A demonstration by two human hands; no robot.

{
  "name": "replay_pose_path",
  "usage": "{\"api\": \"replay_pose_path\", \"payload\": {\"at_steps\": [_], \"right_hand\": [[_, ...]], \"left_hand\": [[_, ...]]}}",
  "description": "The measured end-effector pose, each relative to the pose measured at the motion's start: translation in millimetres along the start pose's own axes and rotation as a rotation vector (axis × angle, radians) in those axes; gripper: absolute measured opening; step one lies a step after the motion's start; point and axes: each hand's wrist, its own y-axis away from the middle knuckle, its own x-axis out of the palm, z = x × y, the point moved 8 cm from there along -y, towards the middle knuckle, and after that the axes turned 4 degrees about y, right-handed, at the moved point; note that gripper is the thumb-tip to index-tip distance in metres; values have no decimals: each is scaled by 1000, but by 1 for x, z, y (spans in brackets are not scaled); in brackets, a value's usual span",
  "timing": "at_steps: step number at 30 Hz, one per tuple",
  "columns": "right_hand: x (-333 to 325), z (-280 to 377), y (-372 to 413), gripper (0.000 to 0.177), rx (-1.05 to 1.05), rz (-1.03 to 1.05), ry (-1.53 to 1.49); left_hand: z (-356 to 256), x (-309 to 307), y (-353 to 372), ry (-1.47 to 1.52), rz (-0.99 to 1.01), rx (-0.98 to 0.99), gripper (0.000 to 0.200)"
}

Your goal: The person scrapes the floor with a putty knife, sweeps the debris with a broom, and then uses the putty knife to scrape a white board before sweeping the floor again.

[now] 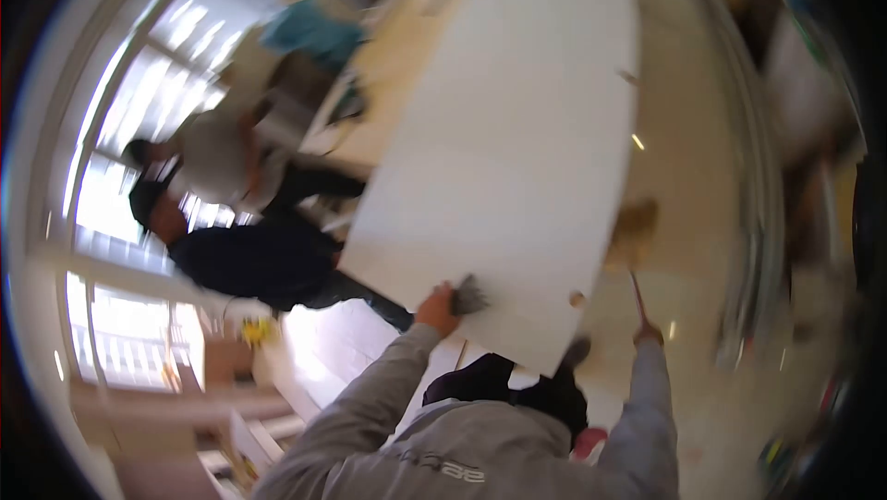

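Note:
My left hand (pixel 439 309) is closed at the near left of a long white board (pixel 517 158), gripping a dark grey bristly-looking thing (pixel 470 296) that overlaps the board's surface. Its exact kind is blurred. Off the board's right edge, my right hand (pixel 649 332) is wrapped round a thin reddish-brown stick (pixel 637 295), which points away from me over the floor. Just past the stick's tip is a blurred brown patch (pixel 634 230). A small round hole (pixel 577 298) shows near the board's right corner.
To the left, a person in dark clothes (pixel 254 260) leans by the board, with another person in a light top (pixel 217 153) behind. A wooden workbench (pixel 397 56) lies under the board's far left side. Shiny floor (pixel 688 223) runs along the right. Wooden pieces (pixel 268 435) stand at lower left.

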Motion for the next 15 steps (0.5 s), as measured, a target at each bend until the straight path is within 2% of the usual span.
{"api": "replay_pose_path", "payload": {"at_steps": [3,4,6,10,13,15], "right_hand": [[17,-10,56,53,221,218,-110],[35,-30,84,55,289,283,-133],[64,-70,145,57,396,363,-158],[94,-121,267,61,478,477,-119],[119,-159,313,54,479,428,-174],[120,-171,341,53,585,453,-527]], "left_hand": [[3,5,-16,-82,-31,-4,67],[3,12,-18,-110,-46,19,61],[-31,-1,-13,-122,-121,64,37],[-40,4,-18,-198,-113,47,36],[-40,1,-19,-214,-145,24,38],[-37,-1,-17,-202,-159,25,39]]}}
